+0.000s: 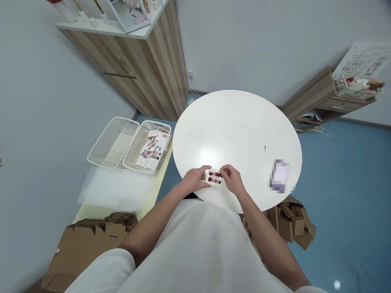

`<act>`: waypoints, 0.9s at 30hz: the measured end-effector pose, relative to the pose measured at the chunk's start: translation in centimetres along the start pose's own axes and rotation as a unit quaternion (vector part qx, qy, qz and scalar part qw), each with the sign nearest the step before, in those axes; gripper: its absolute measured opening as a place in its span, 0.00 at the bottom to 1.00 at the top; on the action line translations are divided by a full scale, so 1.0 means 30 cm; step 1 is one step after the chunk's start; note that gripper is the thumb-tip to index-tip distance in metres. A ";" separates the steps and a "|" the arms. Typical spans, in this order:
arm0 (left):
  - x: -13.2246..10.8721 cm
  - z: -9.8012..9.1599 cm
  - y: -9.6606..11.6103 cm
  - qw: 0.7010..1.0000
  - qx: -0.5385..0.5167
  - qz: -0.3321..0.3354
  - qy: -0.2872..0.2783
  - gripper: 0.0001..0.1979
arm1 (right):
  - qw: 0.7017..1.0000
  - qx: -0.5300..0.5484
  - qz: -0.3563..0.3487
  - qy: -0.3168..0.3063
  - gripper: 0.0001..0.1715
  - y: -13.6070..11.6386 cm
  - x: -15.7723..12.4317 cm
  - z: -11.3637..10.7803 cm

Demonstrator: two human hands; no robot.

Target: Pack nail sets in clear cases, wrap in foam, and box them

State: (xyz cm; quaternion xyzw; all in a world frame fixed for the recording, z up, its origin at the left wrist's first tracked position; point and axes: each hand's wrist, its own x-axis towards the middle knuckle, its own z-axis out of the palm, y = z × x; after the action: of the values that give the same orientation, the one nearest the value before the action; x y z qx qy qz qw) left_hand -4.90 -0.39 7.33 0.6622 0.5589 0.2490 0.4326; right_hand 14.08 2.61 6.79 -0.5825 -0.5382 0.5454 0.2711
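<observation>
A small white card of press-on nails (215, 177), dark red and pale in two rows, is held just above the near edge of the round white table (241, 122). My left hand (195, 179) grips the card's left side between thumb and fingers. At the card's upper right, my right hand (231, 178) has its fingertips closed on the edge, over the end of the upper row. Whether the right fingers pinch a single nail or the card itself is too small to make out.
A blurred pale item (279, 176) lies on the table's right. To the left stand a white basket with nail packets (147, 148) and another white basket (113, 142). Flattened cardboard boxes (88, 240) are at lower left; more cardboard boxes (291, 221) sit at lower right.
</observation>
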 end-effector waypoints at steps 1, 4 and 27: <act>-0.005 -0.022 -0.015 1.000 0.001 -0.002 0.006 0.31 | 1.000 -0.006 0.002 0.002 0.14 -0.011 0.006 0.024; -0.018 -0.089 -0.065 0.999 -0.013 -0.011 0.029 0.31 | 1.000 -0.025 -0.016 -0.003 0.25 -0.036 0.014 0.096; -0.060 -0.137 -0.419 0.985 -0.038 -0.161 0.042 0.34 | 0.953 -0.290 -0.017 -0.086 0.39 0.076 0.189 0.464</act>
State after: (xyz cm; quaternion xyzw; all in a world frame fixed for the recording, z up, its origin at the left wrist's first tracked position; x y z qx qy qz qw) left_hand -15.29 -0.87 -1.03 0.5357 0.6658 0.2246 0.4684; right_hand 0.93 3.45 -0.81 -0.5781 -0.7039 0.4093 0.0523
